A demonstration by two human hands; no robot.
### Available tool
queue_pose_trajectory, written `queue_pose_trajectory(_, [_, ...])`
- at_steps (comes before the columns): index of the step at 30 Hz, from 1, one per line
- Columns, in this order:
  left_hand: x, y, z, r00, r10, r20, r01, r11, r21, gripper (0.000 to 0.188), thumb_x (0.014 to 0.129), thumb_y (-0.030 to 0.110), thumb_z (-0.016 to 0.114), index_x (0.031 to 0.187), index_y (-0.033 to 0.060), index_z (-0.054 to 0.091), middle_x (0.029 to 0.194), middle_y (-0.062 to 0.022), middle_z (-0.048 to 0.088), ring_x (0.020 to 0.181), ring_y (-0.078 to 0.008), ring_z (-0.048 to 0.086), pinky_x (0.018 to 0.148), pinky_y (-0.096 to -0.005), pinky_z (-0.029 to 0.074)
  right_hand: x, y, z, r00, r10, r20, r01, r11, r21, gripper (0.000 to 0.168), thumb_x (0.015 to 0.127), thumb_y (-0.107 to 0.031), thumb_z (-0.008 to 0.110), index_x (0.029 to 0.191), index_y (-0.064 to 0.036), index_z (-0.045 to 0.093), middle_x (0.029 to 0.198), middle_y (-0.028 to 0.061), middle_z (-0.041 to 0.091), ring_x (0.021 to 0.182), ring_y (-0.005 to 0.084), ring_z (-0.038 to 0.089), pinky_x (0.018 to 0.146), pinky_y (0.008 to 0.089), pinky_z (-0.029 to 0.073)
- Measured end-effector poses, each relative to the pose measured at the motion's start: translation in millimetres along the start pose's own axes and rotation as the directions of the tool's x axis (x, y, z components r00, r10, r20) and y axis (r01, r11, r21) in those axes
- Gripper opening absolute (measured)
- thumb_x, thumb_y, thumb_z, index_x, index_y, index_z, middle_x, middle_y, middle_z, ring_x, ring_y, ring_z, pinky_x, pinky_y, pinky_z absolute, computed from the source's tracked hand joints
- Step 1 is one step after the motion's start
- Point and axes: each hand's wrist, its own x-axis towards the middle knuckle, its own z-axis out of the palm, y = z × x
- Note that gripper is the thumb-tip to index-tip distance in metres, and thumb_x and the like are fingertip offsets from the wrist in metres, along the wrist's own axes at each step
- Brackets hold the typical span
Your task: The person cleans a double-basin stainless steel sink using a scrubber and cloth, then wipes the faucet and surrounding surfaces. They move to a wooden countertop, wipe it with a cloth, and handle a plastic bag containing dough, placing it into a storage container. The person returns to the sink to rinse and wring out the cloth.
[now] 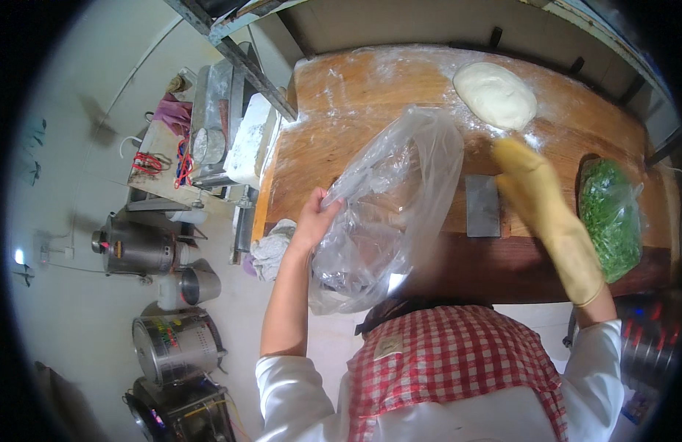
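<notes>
My bare left hand pinches the rim of a large clear plastic bag, which spreads over the wooden worktable and hangs past its front edge. On my right hand is a long yellow rubber glove; it hovers over the table, slightly blurred, and holds nothing that I can see. Just left of the glove lies a flat grey metal dough scraper. Farther back, a smooth oval of pale dough rests on the floured wood.
A plastic bag of chopped greens lies at the table's right. A crumpled grey cloth is at the left front corner. A white flour-dusted container stands beyond the left edge, near a metal frame post. Steel pots stand at lower left.
</notes>
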Motion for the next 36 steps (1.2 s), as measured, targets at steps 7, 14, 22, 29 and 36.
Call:
queue_pose_trajectory(7, [-3, 31, -6, 0.992, -0.037, 0.117, 0.061, 0.976, -0.211, 0.045, 0.088, 0.016, 0.064, 0.131, 0.0083, 0.050, 0.121, -0.0082, 0.059, 0.106, -0.0176, 0.058, 0.092, -0.0283, 0.046, 59, -117, 170, 0.663, -0.717, 0.213, 0.700, 0.695, 0.162, 0.034, 0.084, -0.028, 0.063, 0.102, 0.001, 0.066, 0.101, 0.0167, 0.067, 0.102, 0.0319, 0.063, 0.105, 0.0438, 0.042])
queue_pose_trajectory(14, [-11, 2, -66, 0.908, 0.325, -0.264, -0.135, 0.824, 0.550, 0.059, 0.078, -0.002, 0.065, 0.135, 0.0042, 0.049, 0.117, -0.0186, 0.064, 0.103, -0.0326, 0.064, 0.091, -0.0370, 0.050, 41, -109, 187, 0.650, -0.634, 0.420, 0.641, 0.754, 0.145, 0.022, 0.089, -0.023, 0.057, 0.097, -0.003, 0.065, 0.097, 0.0121, 0.068, 0.101, 0.0279, 0.063, 0.101, 0.0392, 0.043])
queue_pose_trajectory(22, [-45, 53, -51, 0.828, 0.501, -0.251, -0.050, 0.513, 0.857, 0.065, 0.083, 0.011, 0.069, 0.142, 0.0051, 0.044, 0.136, -0.0284, 0.043, 0.126, -0.0426, 0.046, 0.104, -0.0480, 0.040, 15, -95, 14, 0.889, -0.457, -0.020, 0.436, 0.834, 0.337, 0.039, 0.090, -0.013, 0.066, 0.124, 0.002, 0.059, 0.124, 0.0167, 0.063, 0.119, 0.0333, 0.058, 0.104, 0.0424, 0.045])
queue_pose_trajectory(29, [-26, 186, 90, 0.684, 0.699, 0.210, -0.646, 0.446, 0.619, 0.054, 0.080, -0.002, 0.060, 0.133, 0.0012, 0.049, 0.135, -0.0199, 0.046, 0.131, -0.0381, 0.042, 0.110, -0.0446, 0.034, -5, 24, -57, 0.766, 0.616, -0.181, -0.235, 0.531, 0.814, 0.046, 0.104, -0.033, 0.048, 0.138, -0.002, 0.051, 0.139, 0.0106, 0.054, 0.125, 0.0202, 0.053, 0.108, 0.0338, 0.039])
queue_pose_trajectory(36, [101, 201, 223, 0.806, 0.399, 0.437, -0.541, 0.795, 0.273, 0.073, 0.088, 0.017, 0.070, 0.149, 0.0079, 0.031, 0.143, -0.0201, 0.041, 0.127, -0.0351, 0.047, 0.102, -0.0406, 0.042, 41, 160, -87, 0.612, 0.789, -0.049, -0.356, 0.331, 0.874, 0.058, 0.099, -0.048, 0.052, 0.138, -0.005, 0.052, 0.138, 0.0104, 0.055, 0.127, 0.0218, 0.050, 0.108, 0.0352, 0.037])
